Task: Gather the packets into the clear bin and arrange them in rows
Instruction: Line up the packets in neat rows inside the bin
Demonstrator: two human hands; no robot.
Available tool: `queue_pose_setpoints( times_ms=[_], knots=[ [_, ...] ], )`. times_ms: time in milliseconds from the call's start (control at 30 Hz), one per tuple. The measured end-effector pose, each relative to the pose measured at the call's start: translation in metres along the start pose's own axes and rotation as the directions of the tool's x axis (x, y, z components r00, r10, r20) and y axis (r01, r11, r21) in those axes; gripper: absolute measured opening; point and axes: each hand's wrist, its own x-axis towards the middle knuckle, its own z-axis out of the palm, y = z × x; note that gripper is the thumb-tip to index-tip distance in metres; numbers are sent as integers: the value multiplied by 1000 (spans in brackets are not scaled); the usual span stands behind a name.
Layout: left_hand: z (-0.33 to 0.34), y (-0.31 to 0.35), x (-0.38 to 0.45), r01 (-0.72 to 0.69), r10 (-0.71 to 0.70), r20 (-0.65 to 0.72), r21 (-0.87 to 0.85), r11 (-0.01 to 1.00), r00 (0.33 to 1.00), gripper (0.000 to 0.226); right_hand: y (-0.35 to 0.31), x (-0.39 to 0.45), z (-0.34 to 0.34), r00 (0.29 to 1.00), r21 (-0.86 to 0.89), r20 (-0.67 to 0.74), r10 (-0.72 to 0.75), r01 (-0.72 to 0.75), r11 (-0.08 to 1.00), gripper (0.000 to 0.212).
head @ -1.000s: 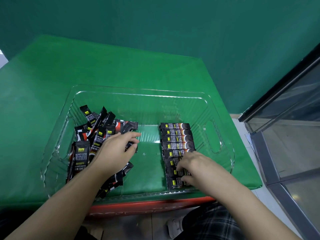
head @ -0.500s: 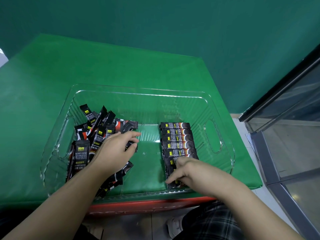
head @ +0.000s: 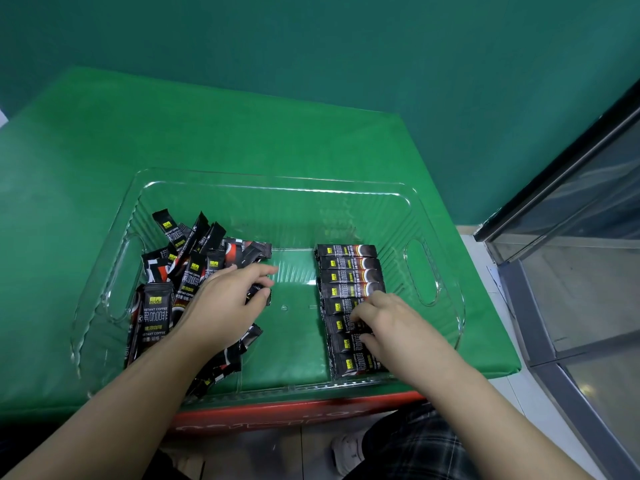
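At the centre of the frame, clear bin (head: 433, 216): it sits on the green desk (head: 207, 133), with cut-out handles in its left and right walls.
Loose packets (head: 194, 268): a jumbled heap of black stick packets fills the left part of the bin, lying at many angles and overlapping one another.
Row of packets (head: 346, 265): on the right part of the bin floor, black packets lie flat side by side, each lengthwise across the frame, stacked from upper to lower in one neat column.
Bin middle: a bare strip of bin floor lies between the heap and the row.
Left hand (head: 225, 303): it rests on the heap's right edge, palm down; its fingers (head: 263, 271) are curled round a packet at the heap's edge, thumb side toward the bin middle.
Right hand (head: 391, 323): it lies over the lower right part of the row; its fingers (head: 363, 315) are bent, the tips pressing on the packets there, and whether they pinch one cannot be told.
Lower edge of the frame: a red box front (head: 294, 415) shows under the desk, with checked trousers (head: 415, 445) and a shoe (head: 348, 452) below.
Right of the frame: a glass cabinet (head: 588, 271) stands on the pale floor.
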Motion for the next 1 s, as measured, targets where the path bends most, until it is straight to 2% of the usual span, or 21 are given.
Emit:
queue_pose_setpoints(
  times_ms=[167, 300, 400, 533, 733, 1000],
  knots=[
    [1, -1, 1, -10, 10, 5, 7, 1000, 1000, 38, 0, 1, 6, 999, -36, 30, 24, -23, 999, 35],
    [1, -2, 1, -14, 14, 5, 14, 1000, 1000, 38, -2, 0, 6, 1000, -35, 1, 22, -22, 999, 35],
    [2, -2, 1, -10, 10, 2, 25, 1000, 1000, 38, -8, 2, 5, 999, 3, -36, -37, 37, 999, 40],
    [1, -2, 0, -8, 7, 8, 42, 999, 1000, 38, -19, 6, 3, 992, 7, 48, -114, 113, 994, 51],
    [3, -2, -1, -72, 58, 75, 199, 977, 995, 40, -22, 13, 6, 994, -48, 94, -61, 66, 997, 47],
    [7, -6, 0, -132, 113, 91, 250, 959, 989, 35, -27, 26, 4, 996, -34, 82, -24, 27, 999, 49]
  ],
)
